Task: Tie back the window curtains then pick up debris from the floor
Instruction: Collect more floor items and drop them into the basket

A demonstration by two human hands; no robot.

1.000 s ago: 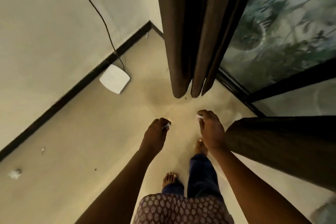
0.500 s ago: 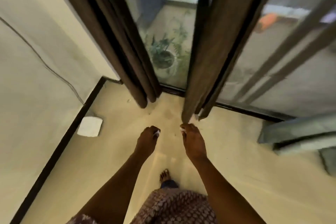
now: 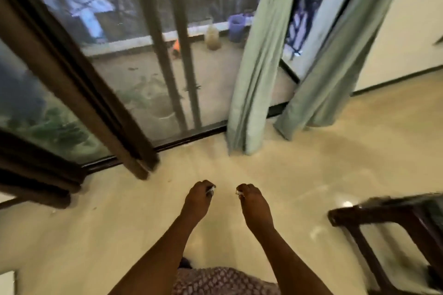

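Observation:
My left hand (image 3: 197, 200) is curled around a small white scrap of debris (image 3: 211, 189) above the floor. A second small white scrap (image 3: 239, 192) is pinched in my right hand (image 3: 253, 201), which hovers just to the right. Brown curtains (image 3: 72, 74) hang gathered at the left of the glass door. Two pale green curtains (image 3: 259, 74) hang gathered at the right. A few tiny specks (image 3: 53, 211) lie on the beige floor near the brown curtains.
A dark wooden chair (image 3: 393, 225) stands at the right edge. The glass door with its dark frame (image 3: 177, 141) spans the far side, with a balcony and pots beyond. A white object (image 3: 6, 282) shows at the bottom left corner.
My view has swung right, from the wall corner to the glass door and green curtains. Both hands keep hold of their white scraps and stay close together.

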